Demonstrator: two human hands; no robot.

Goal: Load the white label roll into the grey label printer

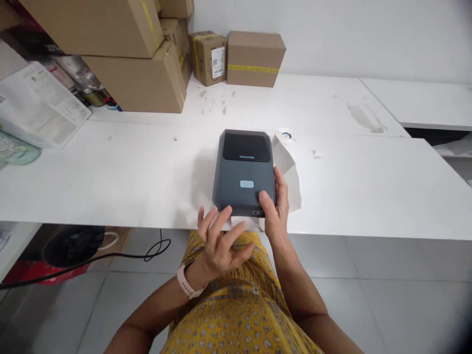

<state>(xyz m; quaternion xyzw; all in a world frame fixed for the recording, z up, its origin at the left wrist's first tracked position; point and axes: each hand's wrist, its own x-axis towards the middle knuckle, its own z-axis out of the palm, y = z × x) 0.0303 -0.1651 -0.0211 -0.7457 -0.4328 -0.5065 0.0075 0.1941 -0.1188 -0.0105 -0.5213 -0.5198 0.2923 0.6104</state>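
Note:
A dark grey label printer (236, 172), with a glossy black window and a pale button, is at the table's front edge. My right hand (276, 211) grips its right front corner, thumb on top and fingers along the side. Just in front of the printer's left front corner, my left hand (223, 241) has its fingers spread and holds nothing; whether a fingertip touches the casing I cannot tell. White paper (291, 182) lies partly under the printer and shows along its right side and front. Behind that sits a small roll of white tape or labels (285, 135).
Cardboard boxes (136, 81) are stacked at the back left, with two smaller cartons (254, 59) by the wall. A white printed package (40, 105) and a green container (18, 150) stand at far left. Below the white table (368, 196) hangs a black cable (129, 255).

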